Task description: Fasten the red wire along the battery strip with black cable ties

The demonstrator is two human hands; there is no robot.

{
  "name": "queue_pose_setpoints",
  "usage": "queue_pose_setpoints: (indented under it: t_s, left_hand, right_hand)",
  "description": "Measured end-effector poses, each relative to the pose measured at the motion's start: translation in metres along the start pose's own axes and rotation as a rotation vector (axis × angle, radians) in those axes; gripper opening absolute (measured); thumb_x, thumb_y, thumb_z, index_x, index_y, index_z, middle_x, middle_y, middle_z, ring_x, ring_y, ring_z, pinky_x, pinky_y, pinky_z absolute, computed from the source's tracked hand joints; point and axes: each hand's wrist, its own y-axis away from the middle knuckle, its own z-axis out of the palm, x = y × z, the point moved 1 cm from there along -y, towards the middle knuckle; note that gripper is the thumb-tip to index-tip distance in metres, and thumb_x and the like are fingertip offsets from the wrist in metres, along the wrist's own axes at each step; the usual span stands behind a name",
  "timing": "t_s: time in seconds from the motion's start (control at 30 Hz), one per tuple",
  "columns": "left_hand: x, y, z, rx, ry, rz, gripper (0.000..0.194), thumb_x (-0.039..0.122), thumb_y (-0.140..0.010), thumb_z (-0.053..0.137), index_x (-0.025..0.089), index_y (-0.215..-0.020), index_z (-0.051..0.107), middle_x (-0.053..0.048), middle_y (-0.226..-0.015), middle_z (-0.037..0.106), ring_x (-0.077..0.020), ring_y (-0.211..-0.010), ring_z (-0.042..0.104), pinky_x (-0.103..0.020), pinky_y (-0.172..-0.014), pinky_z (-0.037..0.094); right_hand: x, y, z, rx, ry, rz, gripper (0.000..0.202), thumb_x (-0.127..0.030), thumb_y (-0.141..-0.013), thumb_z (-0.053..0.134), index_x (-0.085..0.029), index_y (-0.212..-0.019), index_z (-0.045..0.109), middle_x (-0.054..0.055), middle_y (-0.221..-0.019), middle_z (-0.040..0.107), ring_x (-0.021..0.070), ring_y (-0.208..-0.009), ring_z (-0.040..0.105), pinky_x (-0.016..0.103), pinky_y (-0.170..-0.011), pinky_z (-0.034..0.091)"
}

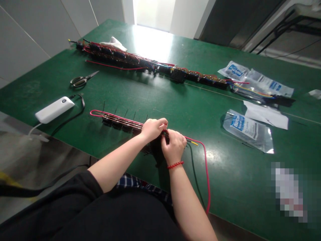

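Observation:
A long narrow black assembly with red and dark wires (122,123) lies along the near edge of the table. Thin black cable ties (126,113) stick up from it in a row. My left hand (152,129) rests on its middle, thumb and fingers pinched together; what they pinch is too small to make out. Close beside it, my right hand (175,142) is closed around the right part of the assembly, fingers curled over it. A thick red wire (207,167) runs from that end over the table's near edge. A short yellow-tipped wire (193,143) pokes out past my right hand.
Longer black wired assemblies (140,62) lie across the back of the green table (75,129). Scissors (81,80) and a white power bank (55,109) with cables are on the left. Plastic bags (250,130) and white paper (265,115) lie on the right.

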Motion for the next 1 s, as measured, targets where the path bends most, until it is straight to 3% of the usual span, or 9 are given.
queue_pose_setpoints:
  t_s: [0.27, 0.47, 0.6, 0.73, 0.87, 1.0]
  left_hand:
    - [-0.003, -0.002, 0.004, 0.007, 0.071, -0.060, 0.015, 0.040, -0.088, 0.060, 0.029, -0.091, 0.069, 0.004, -0.079, 0.073, -0.0141, -0.072, 0.066, -0.024, -0.065, 0.043]
    - [-0.006, 0.015, -0.002, 0.157, 0.020, 0.139, 0.017, 0.028, -0.092, 0.052, 0.023, -0.101, 0.066, -0.002, -0.094, 0.073, -0.0170, -0.089, 0.064, -0.029, -0.085, 0.045]
    - [-0.022, 0.041, -0.016, 0.225, -0.180, 0.229, 0.025, 0.032, -0.096, 0.045, 0.022, -0.094, 0.068, -0.005, -0.096, 0.072, -0.0205, -0.095, 0.061, -0.036, -0.093, 0.042]
    - [-0.046, 0.060, -0.028, 0.215, -0.272, 0.263, 0.026, 0.040, -0.094, 0.051, 0.023, -0.103, 0.068, -0.006, -0.109, 0.070, -0.0237, -0.104, 0.059, -0.040, -0.097, 0.040]
    - [-0.061, 0.064, -0.028, 0.190, -0.259, 0.302, 0.029, 0.041, -0.091, 0.056, 0.025, -0.113, 0.066, -0.005, -0.123, 0.066, -0.0241, -0.115, 0.057, -0.041, -0.103, 0.039]
    - [-0.062, 0.063, -0.024, 0.169, -0.251, 0.299, 0.031, 0.039, -0.088, 0.060, 0.026, -0.116, 0.065, -0.006, -0.124, 0.066, -0.0254, -0.116, 0.057, -0.043, -0.103, 0.039]
  right_hand:
    - [0.000, 0.000, 0.002, -0.013, 0.004, 0.010, 0.028, -0.036, -0.091, 0.051, -0.022, -0.111, 0.065, 0.008, -0.109, 0.069, 0.0234, -0.108, 0.056, 0.040, -0.102, 0.029]
    - [-0.001, 0.001, 0.001, -0.010, 0.017, 0.009, 0.027, -0.036, -0.091, 0.051, -0.021, -0.109, 0.063, 0.007, -0.110, 0.069, 0.0230, -0.108, 0.056, 0.040, -0.102, 0.029]
    - [-0.001, 0.002, 0.001, 0.006, -0.002, 0.011, 0.027, -0.036, -0.088, 0.053, -0.020, -0.108, 0.063, 0.007, -0.108, 0.069, 0.0232, -0.106, 0.057, 0.040, -0.102, 0.030]
    - [-0.002, 0.002, 0.001, 0.014, -0.011, 0.017, 0.030, -0.038, -0.086, 0.055, -0.019, -0.108, 0.062, 0.008, -0.107, 0.069, 0.0243, -0.107, 0.057, 0.042, -0.102, 0.030]
    - [-0.002, 0.001, -0.001, 0.003, 0.003, 0.010, 0.032, -0.040, -0.085, 0.055, -0.019, -0.109, 0.061, 0.009, -0.108, 0.068, 0.0249, -0.108, 0.057, 0.043, -0.102, 0.031]
    - [-0.001, 0.002, -0.001, -0.008, 0.012, 0.005, 0.032, -0.039, -0.085, 0.055, -0.019, -0.110, 0.062, 0.009, -0.109, 0.068, 0.0251, -0.109, 0.057, 0.043, -0.103, 0.032]
